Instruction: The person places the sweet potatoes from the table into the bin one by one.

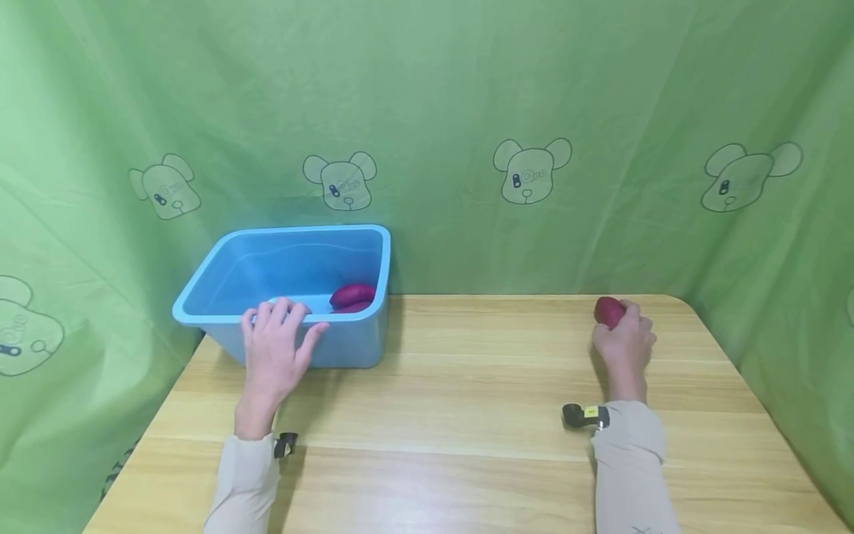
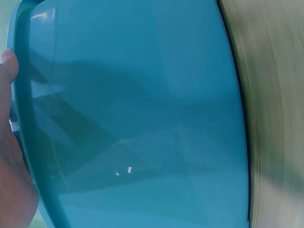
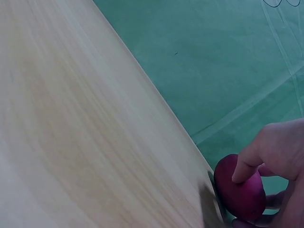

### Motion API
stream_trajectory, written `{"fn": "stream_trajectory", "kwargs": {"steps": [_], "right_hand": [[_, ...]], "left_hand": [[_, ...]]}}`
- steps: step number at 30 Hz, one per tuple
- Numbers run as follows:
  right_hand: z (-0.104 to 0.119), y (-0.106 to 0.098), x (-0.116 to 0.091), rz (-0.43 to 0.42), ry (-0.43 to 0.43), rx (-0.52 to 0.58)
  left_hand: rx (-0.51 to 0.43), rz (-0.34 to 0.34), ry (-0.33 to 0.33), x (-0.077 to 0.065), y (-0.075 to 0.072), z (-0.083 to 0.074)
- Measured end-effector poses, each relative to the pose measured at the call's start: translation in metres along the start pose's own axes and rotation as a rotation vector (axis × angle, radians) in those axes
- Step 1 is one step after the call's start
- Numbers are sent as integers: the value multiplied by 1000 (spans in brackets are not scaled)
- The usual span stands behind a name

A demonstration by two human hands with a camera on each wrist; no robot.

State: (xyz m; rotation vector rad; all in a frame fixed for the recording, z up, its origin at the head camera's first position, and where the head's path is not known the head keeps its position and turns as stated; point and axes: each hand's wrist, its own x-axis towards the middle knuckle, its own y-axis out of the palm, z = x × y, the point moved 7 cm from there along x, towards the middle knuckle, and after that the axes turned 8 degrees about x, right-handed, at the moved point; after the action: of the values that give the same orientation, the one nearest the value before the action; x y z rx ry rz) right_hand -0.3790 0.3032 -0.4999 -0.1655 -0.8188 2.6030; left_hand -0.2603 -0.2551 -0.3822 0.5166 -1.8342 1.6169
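A blue plastic bin stands at the table's left side. My left hand grips its near rim, fingers hooked over the edge and thumb spread along it. The left wrist view is filled by the bin's outer wall, with part of the left hand at the rim. Two purple-red sweet potatoes lie in the bin's right end, partly hidden by the near wall. At the far right, my right hand holds another purple-red sweet potato, thumb and fingers around it, close over the tabletop.
The wooden table has a rounded far right corner. Behind it and at both sides hangs a green curtain with bear-head drawings. A small black camera sits on the right wrist, another on the left.
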Motion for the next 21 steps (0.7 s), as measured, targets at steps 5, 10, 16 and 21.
{"fn": "stream_trajectory", "kwargs": {"steps": [5, 10, 16, 21], "right_hand": [[0, -1, 1, -2, 5, -1], [0, -1, 2, -25, 4, 0], [0, 1, 1, -32, 1, 1], [0, 2, 0, -24, 6, 9]], "left_hand": [[5, 2, 4, 0, 0, 0], [5, -8, 6, 1, 0, 0], [2, -10, 5, 1, 0, 1], [3, -6, 4, 0, 1, 1]]}}
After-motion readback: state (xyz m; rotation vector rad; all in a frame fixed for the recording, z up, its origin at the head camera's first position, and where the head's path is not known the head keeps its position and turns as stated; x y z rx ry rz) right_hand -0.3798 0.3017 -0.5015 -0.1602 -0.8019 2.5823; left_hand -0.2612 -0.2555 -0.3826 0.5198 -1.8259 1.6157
